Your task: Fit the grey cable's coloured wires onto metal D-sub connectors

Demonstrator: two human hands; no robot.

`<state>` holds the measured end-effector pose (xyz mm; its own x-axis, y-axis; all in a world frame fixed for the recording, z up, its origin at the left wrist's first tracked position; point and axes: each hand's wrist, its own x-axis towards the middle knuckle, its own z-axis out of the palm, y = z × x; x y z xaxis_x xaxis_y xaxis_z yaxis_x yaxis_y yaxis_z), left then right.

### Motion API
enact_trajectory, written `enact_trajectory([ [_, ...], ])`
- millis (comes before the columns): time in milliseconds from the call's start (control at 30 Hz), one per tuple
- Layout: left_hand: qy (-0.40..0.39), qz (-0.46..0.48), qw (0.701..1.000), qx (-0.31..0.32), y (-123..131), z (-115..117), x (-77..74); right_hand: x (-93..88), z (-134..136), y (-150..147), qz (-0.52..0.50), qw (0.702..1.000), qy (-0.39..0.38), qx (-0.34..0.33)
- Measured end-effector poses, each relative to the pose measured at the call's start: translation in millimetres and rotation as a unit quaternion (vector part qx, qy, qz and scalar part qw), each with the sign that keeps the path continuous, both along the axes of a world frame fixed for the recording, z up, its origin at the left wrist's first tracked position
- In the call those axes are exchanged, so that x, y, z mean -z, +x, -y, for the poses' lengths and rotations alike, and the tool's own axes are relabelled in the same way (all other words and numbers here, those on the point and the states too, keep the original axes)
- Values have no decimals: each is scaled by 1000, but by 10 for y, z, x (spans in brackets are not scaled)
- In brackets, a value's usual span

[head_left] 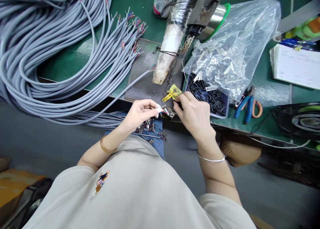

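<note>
My left hand [145, 113] is closed in a pinch on thin coloured wires [164, 110], with white on the fingertips. These wires run into a small metal pin connector [170, 113] at the table's front edge. My right hand [193, 113] is closed just right of the connector, its fingertips pressed together; what they hold, if anything, I cannot make out. Just beyond those fingertips a yellow strip with slots [169, 96] lies by a crumpled yellow piece [175, 89]. Below my left hand, several wired connectors [150, 126] rest on my lap.
Grey cables [62, 99] with stripped ends cover the left of the table. A wrapped, scorched post [166, 52] stands over a dark plate [143, 79]. At right are a bin of black sleeves [212, 101], a plastic bag [240, 46], blue-handled pliers [246, 106] and a paper stack [296, 64].
</note>
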<state>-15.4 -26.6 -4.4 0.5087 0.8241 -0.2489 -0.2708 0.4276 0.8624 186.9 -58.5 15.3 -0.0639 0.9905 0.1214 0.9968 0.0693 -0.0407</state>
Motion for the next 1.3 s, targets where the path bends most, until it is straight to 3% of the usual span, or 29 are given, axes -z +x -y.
enact_trajectory([
  [100,18,-10,1000,-10,22,18,4,-62,60,30,-151,986,68,17],
  [167,27,-30,999,-14,35,35,0,-118,129,29,-291,952,89,40],
  [233,36,-53,998,-15,45,53,-13,-169,202,3,-393,916,64,45],
  [300,47,-68,996,-16,55,68,-35,-205,256,-35,-429,902,28,33],
  [500,73,-84,994,-18,71,78,-95,-218,259,-100,-409,912,16,-24],
  [767,113,-108,988,4,54,96,-37,-231,232,-128,-418,907,33,-49],
  [900,117,-114,986,27,39,110,-18,-233,217,-150,-392,916,-3,-90],
  [1033,67,-12,996,66,6,94,31,-234,226,-164,-386,910,-27,-148],
  [1100,29,53,995,82,-13,78,46,-247,261,-168,-400,908,16,-125],
  [1200,2,73,994,81,-22,60,36,-287,345,-182,-400,910,111,-24],
  [1300,-4,79,994,78,-8,51,16,-323,417,-222,-366,923,117,21],
])
